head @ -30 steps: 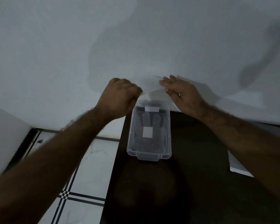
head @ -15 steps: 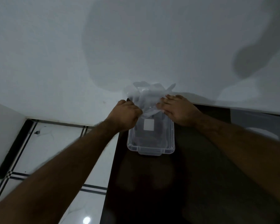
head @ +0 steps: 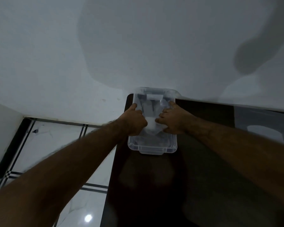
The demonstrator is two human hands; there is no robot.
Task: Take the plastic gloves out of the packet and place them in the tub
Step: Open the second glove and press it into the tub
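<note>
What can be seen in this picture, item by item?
tub: one, clear plastic, on the dark table against the wall
plastic gloves: a crumpled bunch, count unclear, whitish and see-through, inside the tub between the hands
table: one, dark brown, lower right, touching the wall
pale object: one, white and grey, at the table's right edge, too dim to identify
floor: white marble-look tiles with black border lines, lower left
wall: light grey, upper half, with shadows on it
left hand: one, bare, curled over the tub's left side, on the gloves
right hand: one, bare, fingers spread over the tub's right side, pressing on the gloves
</note>
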